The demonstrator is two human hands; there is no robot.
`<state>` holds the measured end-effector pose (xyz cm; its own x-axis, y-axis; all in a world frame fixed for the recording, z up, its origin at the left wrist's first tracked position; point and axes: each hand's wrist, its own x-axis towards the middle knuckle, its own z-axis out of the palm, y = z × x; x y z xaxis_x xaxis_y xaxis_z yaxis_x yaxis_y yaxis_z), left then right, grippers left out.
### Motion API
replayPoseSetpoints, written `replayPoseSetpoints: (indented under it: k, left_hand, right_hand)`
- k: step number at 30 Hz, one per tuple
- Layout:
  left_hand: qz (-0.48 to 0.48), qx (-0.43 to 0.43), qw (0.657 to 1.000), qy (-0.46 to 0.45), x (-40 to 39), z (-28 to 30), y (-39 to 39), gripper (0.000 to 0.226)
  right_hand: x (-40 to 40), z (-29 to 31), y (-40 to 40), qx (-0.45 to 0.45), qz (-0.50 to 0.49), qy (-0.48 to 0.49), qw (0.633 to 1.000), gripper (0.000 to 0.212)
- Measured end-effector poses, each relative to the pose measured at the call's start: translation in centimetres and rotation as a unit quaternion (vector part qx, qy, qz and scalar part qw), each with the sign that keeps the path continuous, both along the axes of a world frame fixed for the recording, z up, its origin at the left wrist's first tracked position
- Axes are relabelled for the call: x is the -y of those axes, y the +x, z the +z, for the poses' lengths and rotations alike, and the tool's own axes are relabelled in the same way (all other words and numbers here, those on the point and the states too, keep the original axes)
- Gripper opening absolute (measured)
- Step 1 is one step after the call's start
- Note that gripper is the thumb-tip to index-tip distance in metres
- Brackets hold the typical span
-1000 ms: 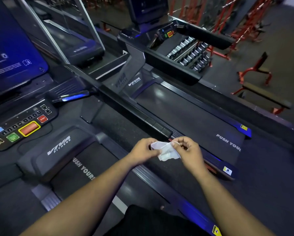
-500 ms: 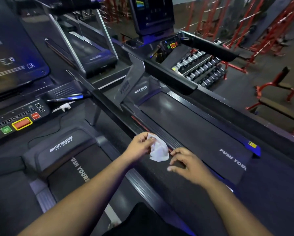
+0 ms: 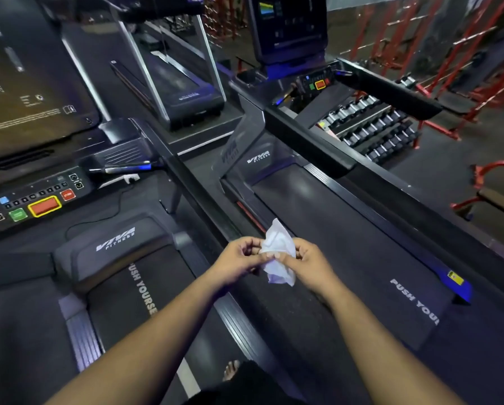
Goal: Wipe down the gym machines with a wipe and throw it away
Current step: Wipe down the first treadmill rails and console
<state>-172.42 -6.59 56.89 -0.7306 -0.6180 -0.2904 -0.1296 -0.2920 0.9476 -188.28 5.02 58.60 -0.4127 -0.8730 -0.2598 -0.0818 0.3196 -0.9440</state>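
Observation:
A crumpled white wipe (image 3: 277, 247) is held in the air between both hands, above the gap between two black treadmills. My left hand (image 3: 240, 260) pinches its left edge with thumb and fingertips. My right hand (image 3: 309, 263) pinches its right side, fingers curled over it. The left treadmill's belt (image 3: 133, 302) and side rail (image 3: 204, 197) lie below and to the left of the hands. The right treadmill's belt (image 3: 347, 247) runs under and beyond them.
The left treadmill's console (image 3: 37, 203) with coloured buttons sits at the left; its screen (image 3: 31, 83) above. A dumbbell rack (image 3: 373, 127) and red weight frames (image 3: 455, 54) stand at the back right. A bare foot (image 3: 231, 371) shows at the bottom.
Half a second ago only my left hand held the wipe while the right hovered open below it. Now the right hand has come up and pinches the wipe too.

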Motion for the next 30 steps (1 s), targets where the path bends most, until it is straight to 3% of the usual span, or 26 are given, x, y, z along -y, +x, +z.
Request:
replayPoseSetpoints:
  k: [6, 12, 18, 22, 25, 28, 30]
  left_hand:
    - [0.114, -0.016, 0.991, 0.068, 4.1, -1.2, -1.6, 0.002]
    - [0.136, -0.055, 0.98, 0.132, 5.0, -0.8, -2.2, 0.018]
    - [0.161, -0.039, 0.986, 0.032, 7.4, -0.5, -2.4, 0.026]
    - [0.188, -0.064, 0.98, -0.024, 9.0, 0.6, -3.6, 0.022]
    - [0.222, -0.069, 0.969, -0.085, 9.6, 0.3, -5.3, 0.03]
    - [0.275, -0.068, 0.951, -0.126, 8.3, -2.4, -7.2, 0.032]
    - [0.31, -0.08, 0.936, -0.144, 6.5, -4.9, -8.0, 0.027]
  right_hand:
    - [4.1, 0.0, -1.2, 0.082, -0.034, 0.014, 0.996, 0.012]
    - [7.7, 0.1, -1.8, 0.117, -0.036, 0.02, 0.992, 0.015]
    - [11.2, 1.3, -3.3, 0.118, 0.036, 0.009, 0.992, 0.019]
    - [13.8, 1.8, -5.9, 0.114, 0.073, -0.066, 0.989, 0.015]
    - [15.9, -0.2, -8.6, 0.087, 0.134, -0.114, 0.981, 0.026]
    - [17.2, -5.4, -11.0, 0.073, 0.188, -0.161, 0.966, 0.046]
    - [17.4, -9.2, -12.1, 0.089, 0.201, -0.195, 0.956, 0.048]
